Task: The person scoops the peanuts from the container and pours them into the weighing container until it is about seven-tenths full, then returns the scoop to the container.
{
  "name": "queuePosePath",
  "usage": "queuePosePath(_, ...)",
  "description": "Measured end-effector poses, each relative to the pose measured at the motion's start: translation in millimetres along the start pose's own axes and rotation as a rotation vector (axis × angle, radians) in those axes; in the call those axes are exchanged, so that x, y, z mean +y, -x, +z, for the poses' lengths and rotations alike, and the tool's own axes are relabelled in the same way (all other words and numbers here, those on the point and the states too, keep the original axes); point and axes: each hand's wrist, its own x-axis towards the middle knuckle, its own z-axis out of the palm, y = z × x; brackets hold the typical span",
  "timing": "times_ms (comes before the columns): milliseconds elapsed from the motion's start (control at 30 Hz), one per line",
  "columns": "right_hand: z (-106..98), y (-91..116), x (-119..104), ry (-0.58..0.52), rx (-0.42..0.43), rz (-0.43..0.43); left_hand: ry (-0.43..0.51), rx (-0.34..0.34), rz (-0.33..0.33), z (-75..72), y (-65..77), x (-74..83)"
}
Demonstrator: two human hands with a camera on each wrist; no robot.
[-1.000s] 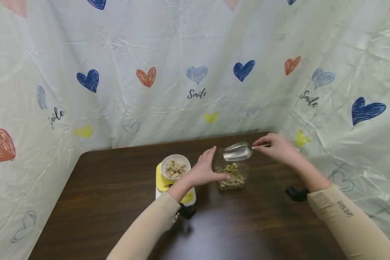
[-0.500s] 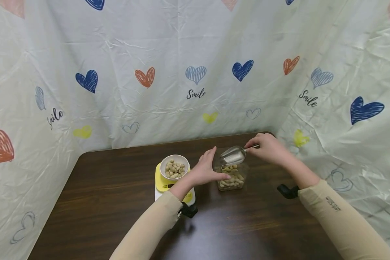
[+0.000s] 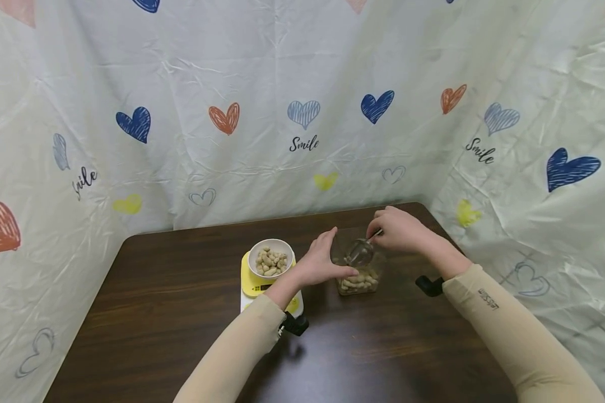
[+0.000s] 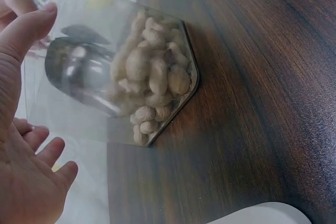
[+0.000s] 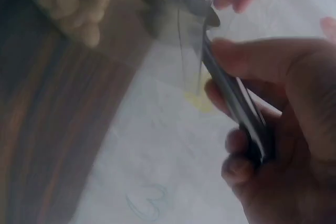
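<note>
A clear, straight-sided plastic container (image 3: pixel 358 285) holding peanuts in their shells (image 4: pixel 152 72) stands on the table. My left hand (image 3: pixel 320 263) holds its left side, thumb across the near wall and fingers toward the far corner. My right hand (image 3: pixel 400 230) grips the handle of a metal scoop (image 3: pixel 360 253) from above. The scoop's bowl is tilted down inside the container, its lip at the peanuts in the left wrist view. In the right wrist view, fingers and thumb wrap the scoop handle (image 5: pixel 236 98).
Left of the container, a white bowl (image 3: pixel 283 250) with peanuts sits on a yellow and white kitchen scale (image 3: pixel 249 284), partly hidden by my left forearm. A white curtain (image 3: pixel 262 184) printed with hearts hangs behind the dark wooden table (image 3: pixel 181 313).
My right hand has moved left and lowered the scoop from above the container into it, tipping the bowl downward. My left hand stays at the container's side.
</note>
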Motion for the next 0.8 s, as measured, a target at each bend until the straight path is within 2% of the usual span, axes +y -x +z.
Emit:
queuePosePath(133,-1,-5,6,-0.084,-0.116,-0.008,0.000,0.006,-0.007,1.3,-1.5,-0.9)
queuePosePath(267,-3,-4,10,-0.169,-0.167,0.025,0.005,0.014,-0.012,2.7,-2.5,-1.6)
queuePosePath(633,-13,5,26,-0.302,-0.052,0.113,0.007,0.023,-0.003,3.3,-2.0,-4.4)
queuePosePath(800,-16,8,31,-0.362,-0.030,0.138,0.013,0.023,0.007,2.7,-1.0,-2.3)
